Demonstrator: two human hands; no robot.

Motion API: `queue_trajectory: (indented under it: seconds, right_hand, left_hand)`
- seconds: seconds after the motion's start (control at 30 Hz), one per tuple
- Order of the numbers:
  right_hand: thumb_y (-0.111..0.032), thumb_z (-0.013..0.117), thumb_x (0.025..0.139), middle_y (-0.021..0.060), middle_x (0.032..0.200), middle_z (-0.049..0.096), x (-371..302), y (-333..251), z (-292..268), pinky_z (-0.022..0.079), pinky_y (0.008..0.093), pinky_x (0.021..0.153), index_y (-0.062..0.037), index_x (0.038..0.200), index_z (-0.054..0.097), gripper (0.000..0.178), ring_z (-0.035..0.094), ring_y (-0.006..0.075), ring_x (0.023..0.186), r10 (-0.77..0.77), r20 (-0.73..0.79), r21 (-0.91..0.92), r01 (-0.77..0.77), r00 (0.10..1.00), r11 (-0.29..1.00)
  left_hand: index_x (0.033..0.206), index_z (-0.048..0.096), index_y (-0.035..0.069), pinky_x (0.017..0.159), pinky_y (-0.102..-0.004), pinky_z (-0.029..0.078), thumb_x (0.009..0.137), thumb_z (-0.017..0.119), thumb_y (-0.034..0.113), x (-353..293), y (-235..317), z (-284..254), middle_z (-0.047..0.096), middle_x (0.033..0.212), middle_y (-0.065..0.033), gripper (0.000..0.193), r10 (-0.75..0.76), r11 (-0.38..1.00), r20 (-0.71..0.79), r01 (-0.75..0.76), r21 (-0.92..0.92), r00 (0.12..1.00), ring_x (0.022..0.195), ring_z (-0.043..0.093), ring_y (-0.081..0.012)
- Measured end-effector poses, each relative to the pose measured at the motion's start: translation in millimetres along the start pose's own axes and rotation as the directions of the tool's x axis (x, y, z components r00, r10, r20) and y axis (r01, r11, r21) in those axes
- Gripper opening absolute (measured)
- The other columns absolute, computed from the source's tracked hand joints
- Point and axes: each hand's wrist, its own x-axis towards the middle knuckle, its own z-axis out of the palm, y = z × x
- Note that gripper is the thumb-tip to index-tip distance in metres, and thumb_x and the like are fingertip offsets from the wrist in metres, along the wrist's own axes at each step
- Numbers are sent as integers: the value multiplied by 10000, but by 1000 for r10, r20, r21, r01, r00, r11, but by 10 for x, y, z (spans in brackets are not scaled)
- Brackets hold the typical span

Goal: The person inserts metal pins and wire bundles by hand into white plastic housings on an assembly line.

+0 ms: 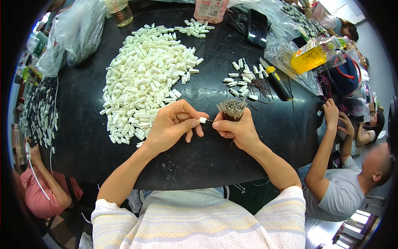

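Between the thumb and fingertips of my left hand (168, 128) is a small white connector housing (202, 120), its open end turned to the right. My right hand (244, 132) is closed round a thick bundle of thin dark wires (232, 109), their metal-tipped ends fanned upward. Its thumb and finger also pinch one single wire that points left at the housing; whether its tip is inside, I cannot tell. A large heap of white housings (145, 74) lies just beyond my left hand. Past my right hand is a smaller group of housings (248, 76) with loose dark wires (260, 88).
A yellow-and-black utility knife (278, 83) and a phone (257, 28) lie at the right of the black table (199, 166). Beyond are a pink-labelled container (210, 9), a bottle of yellow liquid (309, 57) and plastic bags (85, 31). Co-workers sit left and right.
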Motion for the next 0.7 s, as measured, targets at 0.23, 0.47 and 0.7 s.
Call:
queue_trajectory:
  seconds: [0.23, 0.47, 0.7]
  right_hand:
    - [-31, 655, 726, 2, 591, 547, 5, 22, 35, 365, 180, 439, -24, 711, 585, 71, 501, 56, 510, -28, 11, -98, 29, 1000, 995]
    - [-63, 594, 780, 12, 559, 519, 13, -32, 44, 305, 197, 410, -32, 814, 529, 80, 423, 47, 462, 7, 69, -70, -2, 998, 998]
    - [-66, 567, 795, 26, 553, 519, 34, 1, 29, 259, 198, 386, -43, 803, 499, 72, 373, 44, 430, 35, 86, 4, -36, 996, 999]
  left_hand:
    - [864, 497, -21, 478, -191, 447, 844, 497, -41, -7, -21, 41, 604, 994, -185, 29, -14, 999, 33, 12, 45, 999, 697, 611, -118]
    - [900, 616, 10, 730, -318, 440, 714, 597, -20, 216, 178, -259, 554, 1128, -130, 190, 535, 69, 135, -202, 977, 834, 881, 500, -261]
    - [854, 606, -24, 788, -357, 420, 690, 617, -15, 253, 110, -295, 543, 1126, -134, 164, 437, 50, 115, -152, 987, 892, 944, 464, -291]
